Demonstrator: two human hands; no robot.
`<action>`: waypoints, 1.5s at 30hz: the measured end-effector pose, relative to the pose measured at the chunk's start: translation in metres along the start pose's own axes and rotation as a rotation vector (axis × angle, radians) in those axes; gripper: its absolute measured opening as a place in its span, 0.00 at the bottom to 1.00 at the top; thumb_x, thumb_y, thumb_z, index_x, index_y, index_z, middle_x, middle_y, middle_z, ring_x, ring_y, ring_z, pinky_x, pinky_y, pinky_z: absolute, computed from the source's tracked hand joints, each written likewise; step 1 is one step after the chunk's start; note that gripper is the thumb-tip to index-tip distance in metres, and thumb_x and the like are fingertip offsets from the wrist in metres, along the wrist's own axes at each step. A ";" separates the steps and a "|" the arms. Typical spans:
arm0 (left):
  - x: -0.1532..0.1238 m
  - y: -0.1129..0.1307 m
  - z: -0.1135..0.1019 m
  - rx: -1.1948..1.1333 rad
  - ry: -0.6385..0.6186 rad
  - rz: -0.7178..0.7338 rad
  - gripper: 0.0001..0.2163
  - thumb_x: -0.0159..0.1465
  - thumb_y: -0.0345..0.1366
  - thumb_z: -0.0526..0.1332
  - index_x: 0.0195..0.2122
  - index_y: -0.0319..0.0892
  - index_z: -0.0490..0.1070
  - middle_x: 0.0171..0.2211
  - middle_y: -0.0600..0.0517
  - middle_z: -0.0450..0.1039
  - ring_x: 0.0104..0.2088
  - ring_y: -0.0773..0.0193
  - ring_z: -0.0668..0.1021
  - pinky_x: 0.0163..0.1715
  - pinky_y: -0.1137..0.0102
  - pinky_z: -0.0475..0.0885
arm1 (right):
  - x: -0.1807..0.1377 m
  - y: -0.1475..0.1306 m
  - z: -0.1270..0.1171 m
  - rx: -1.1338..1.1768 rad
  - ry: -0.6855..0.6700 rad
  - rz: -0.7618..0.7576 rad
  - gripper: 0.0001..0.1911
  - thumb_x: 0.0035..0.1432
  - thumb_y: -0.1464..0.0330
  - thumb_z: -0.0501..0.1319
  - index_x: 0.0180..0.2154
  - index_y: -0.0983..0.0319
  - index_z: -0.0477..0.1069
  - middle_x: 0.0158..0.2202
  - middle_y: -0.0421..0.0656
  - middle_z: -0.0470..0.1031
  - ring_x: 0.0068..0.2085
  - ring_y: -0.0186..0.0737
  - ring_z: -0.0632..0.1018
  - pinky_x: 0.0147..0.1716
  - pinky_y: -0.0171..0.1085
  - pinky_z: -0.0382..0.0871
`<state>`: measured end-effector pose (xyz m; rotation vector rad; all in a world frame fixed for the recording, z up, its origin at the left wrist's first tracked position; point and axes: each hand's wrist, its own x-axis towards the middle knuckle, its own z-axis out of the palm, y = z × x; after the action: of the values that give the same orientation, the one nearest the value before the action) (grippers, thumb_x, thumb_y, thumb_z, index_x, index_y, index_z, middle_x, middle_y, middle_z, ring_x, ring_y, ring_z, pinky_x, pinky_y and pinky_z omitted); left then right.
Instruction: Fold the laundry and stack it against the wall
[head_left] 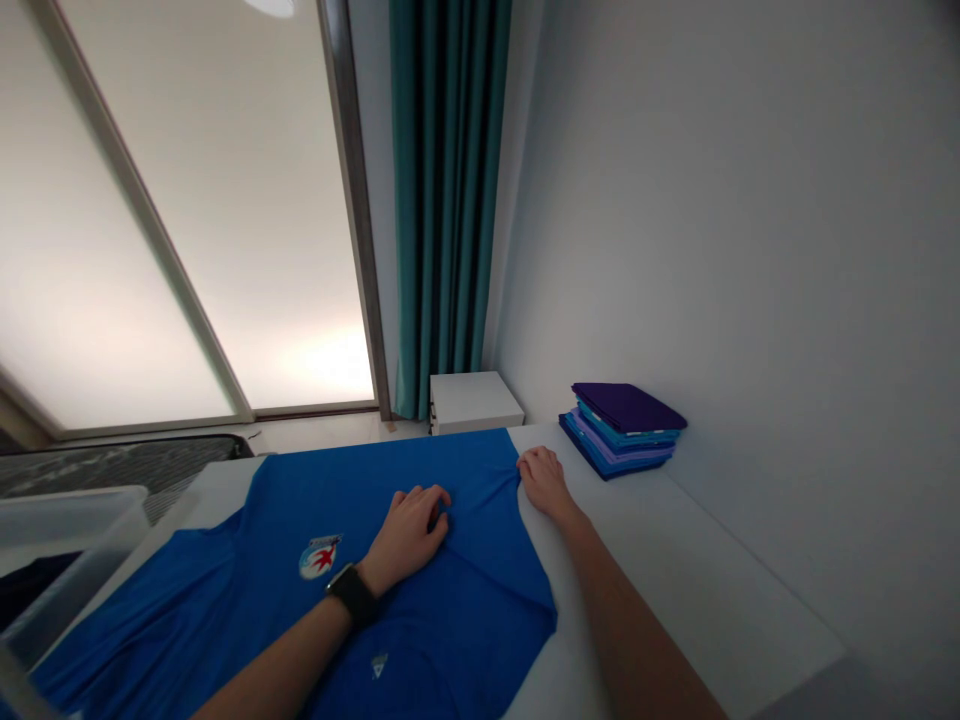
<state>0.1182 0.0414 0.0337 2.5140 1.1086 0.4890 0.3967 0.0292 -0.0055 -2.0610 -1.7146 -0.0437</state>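
A bright blue shirt with a red-and-white badge lies spread on a white table. My left hand, with a black watch on the wrist, rests on the shirt's middle with its fingers curled into a fold of the cloth. My right hand is at the shirt's far right edge, its fingers closed on the fabric there.
A stack of folded blue and purple clothes sits at the table's far right against the wall. A white cabinet and a teal curtain stand beyond the table. A translucent bin is at the left.
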 end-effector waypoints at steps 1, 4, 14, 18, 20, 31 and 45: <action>0.000 0.000 0.000 -0.006 -0.002 -0.004 0.09 0.65 0.36 0.50 0.42 0.46 0.68 0.31 0.53 0.71 0.34 0.59 0.72 0.39 0.63 0.60 | 0.000 -0.001 0.000 0.009 -0.003 -0.008 0.11 0.65 0.67 0.50 0.36 0.57 0.70 0.44 0.43 0.68 0.48 0.42 0.67 0.48 0.40 0.57; 0.001 0.000 -0.003 -0.027 -0.026 -0.020 0.10 0.65 0.37 0.50 0.44 0.46 0.68 0.32 0.53 0.71 0.35 0.59 0.73 0.39 0.63 0.61 | -0.002 -0.004 0.001 0.022 -0.009 -0.026 0.07 0.63 0.65 0.54 0.37 0.58 0.69 0.44 0.44 0.68 0.49 0.44 0.66 0.49 0.41 0.57; 0.049 0.010 -0.009 0.069 -0.047 0.085 0.13 0.66 0.36 0.50 0.47 0.45 0.71 0.43 0.47 0.72 0.43 0.56 0.74 0.44 0.63 0.65 | -0.006 -0.011 -0.004 0.008 0.006 -0.085 0.04 0.63 0.67 0.55 0.37 0.59 0.67 0.42 0.45 0.67 0.47 0.45 0.67 0.47 0.42 0.59; 0.087 0.023 0.005 0.129 -0.040 0.240 0.15 0.67 0.35 0.50 0.50 0.46 0.70 0.46 0.46 0.71 0.47 0.54 0.71 0.47 0.60 0.64 | -0.007 -0.012 -0.007 0.039 0.051 -0.126 0.04 0.62 0.68 0.55 0.38 0.59 0.67 0.45 0.47 0.66 0.47 0.45 0.67 0.46 0.41 0.61; 0.102 0.029 0.014 0.131 -0.078 0.293 0.14 0.66 0.35 0.52 0.51 0.47 0.70 0.47 0.46 0.70 0.49 0.53 0.69 0.48 0.60 0.63 | -0.007 -0.012 -0.008 0.070 0.066 -0.145 0.04 0.62 0.69 0.55 0.37 0.58 0.67 0.45 0.47 0.67 0.47 0.45 0.68 0.45 0.41 0.62; 0.126 0.026 0.031 0.107 -0.130 0.250 0.08 0.63 0.39 0.56 0.37 0.45 0.73 0.40 0.47 0.73 0.46 0.53 0.71 0.47 0.60 0.63 | -0.001 -0.008 -0.004 0.234 -0.006 -0.163 0.07 0.60 0.73 0.53 0.39 0.59 0.66 0.37 0.40 0.73 0.40 0.37 0.74 0.40 0.35 0.61; 0.122 0.014 0.041 -0.078 -0.005 0.101 0.06 0.64 0.35 0.55 0.37 0.43 0.71 0.38 0.49 0.75 0.42 0.58 0.76 0.43 0.66 0.67 | -0.004 -0.014 -0.007 0.034 0.045 -0.064 0.09 0.63 0.72 0.53 0.43 0.58 0.69 0.44 0.45 0.71 0.46 0.43 0.70 0.44 0.39 0.58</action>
<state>0.2227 0.1175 0.0243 2.5106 0.9451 0.5421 0.3843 0.0247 0.0038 -1.9658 -1.7422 -0.0799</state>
